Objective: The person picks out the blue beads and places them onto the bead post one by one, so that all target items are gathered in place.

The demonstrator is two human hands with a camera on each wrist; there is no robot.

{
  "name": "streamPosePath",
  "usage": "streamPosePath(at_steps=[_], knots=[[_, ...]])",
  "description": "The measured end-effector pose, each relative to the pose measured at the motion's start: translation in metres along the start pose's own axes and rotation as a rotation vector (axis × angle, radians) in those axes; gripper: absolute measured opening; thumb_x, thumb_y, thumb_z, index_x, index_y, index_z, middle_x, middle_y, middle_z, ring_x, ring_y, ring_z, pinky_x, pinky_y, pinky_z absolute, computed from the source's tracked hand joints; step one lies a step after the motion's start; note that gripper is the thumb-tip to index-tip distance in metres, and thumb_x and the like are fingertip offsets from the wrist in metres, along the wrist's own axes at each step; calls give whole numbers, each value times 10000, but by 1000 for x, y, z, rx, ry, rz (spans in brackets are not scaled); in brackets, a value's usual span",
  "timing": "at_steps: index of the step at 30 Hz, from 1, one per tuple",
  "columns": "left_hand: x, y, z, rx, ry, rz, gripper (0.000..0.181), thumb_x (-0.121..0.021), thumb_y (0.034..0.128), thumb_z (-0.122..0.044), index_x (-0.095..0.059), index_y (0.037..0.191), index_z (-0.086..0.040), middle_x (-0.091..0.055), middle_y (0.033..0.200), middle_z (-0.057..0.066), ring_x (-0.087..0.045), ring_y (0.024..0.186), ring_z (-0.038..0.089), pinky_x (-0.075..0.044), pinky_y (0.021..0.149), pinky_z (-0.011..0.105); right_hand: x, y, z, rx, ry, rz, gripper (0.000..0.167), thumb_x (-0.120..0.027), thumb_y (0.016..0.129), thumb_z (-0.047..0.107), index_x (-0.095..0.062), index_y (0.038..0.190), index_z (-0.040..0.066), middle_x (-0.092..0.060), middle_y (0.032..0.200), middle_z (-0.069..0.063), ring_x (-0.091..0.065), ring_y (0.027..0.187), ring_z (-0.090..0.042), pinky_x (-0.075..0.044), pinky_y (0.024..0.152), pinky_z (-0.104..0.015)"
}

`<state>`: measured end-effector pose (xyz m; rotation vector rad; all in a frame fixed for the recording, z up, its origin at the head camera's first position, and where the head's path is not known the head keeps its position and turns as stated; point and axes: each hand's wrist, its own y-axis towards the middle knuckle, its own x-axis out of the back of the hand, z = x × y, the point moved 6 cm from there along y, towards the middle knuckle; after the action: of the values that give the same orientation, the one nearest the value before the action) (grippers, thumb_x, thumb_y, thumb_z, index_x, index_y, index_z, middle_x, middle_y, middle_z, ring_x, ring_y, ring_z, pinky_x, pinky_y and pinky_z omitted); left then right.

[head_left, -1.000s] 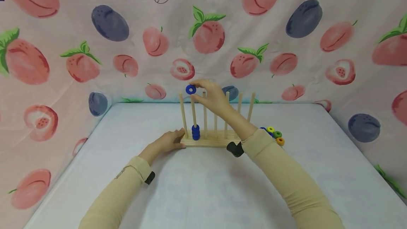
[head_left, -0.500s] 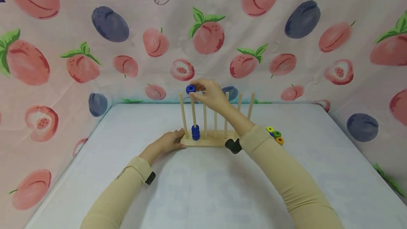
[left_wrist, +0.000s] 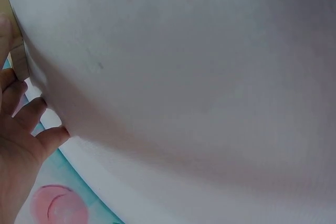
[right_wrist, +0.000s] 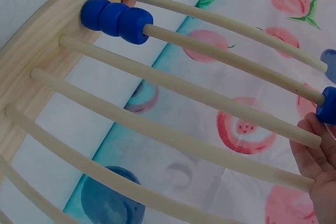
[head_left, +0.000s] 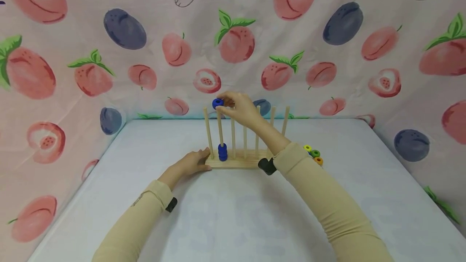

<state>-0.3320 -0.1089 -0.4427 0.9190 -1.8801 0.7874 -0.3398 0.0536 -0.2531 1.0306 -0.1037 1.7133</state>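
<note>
A wooden peg stand (head_left: 233, 164) with a row of upright pegs sits toward the back of the table. My left hand (head_left: 191, 163) grips the left end of its base; in the left wrist view, fingers (left_wrist: 31, 113) spread beside that end. Up at the second peg from the left, my right hand (head_left: 243, 109) pinches a blue bead (head_left: 217, 103) between thumb and fingertips. In the right wrist view this bead (right_wrist: 327, 106) is at the peg's tip; whether it is threaded, I cannot tell. Three blue beads (right_wrist: 116, 20) are stacked at the bottom of that peg.
Right of the stand lie loose beads: a yellow one (head_left: 307, 148), a green one (head_left: 315, 153) and an orange one (head_left: 318, 160), with a bit of blue beside them. My right forearm partly hides the stand's right end. A fruit-print cloth (head_left: 174, 88) hangs behind the table.
The blue bead in my right hand has tilted from its hole facing forward to its hole facing more upward over the peg. My left hand stays on the base.
</note>
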Motion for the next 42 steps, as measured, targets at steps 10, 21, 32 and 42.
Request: streamPosePath(at_steps=[10,21,32,42], knots=[[0,0,0,25,-6,3,726,-618,904,-331,-288,1456,7,-311,1447,319,-333,1331,478,-269,1122,555,1,1,1,-14,-28,19,359,-654,892,184,-608,1196,-1,-690,1018,-148,-646,932,-230,-542,860,-320],[1,-1,-1,13,6,-7,716,-620,904,-325,-304,1448,16,-323,1426,345,-352,1314,489,-290,1106,563,-1,2,2,-12,-32,45,355,-634,907,186,-601,1210,6,-686,1018,-141,-646,935,-225,-539,866,-315],[2,-1,-3,-7,8,-14,723,-629,898,-319,-306,1440,33,-332,1437,308,-351,1317,482,-285,1110,557,-1,4,-1,-30,-18,60,363,-661,888,196,-613,1190,-1,-673,1088,-155,-633,1016,-239,-516,937,-330],[1,-1,0,5,-25,-9,733,-626,900,-315,-283,1451,25,-314,1437,331,-328,1332,478,-276,1116,559,-1,3,-2,-25,2,47,341,-682,871,179,-632,1155,-3,-675,1085,-150,-632,1022,-238,-518,934,-312]])
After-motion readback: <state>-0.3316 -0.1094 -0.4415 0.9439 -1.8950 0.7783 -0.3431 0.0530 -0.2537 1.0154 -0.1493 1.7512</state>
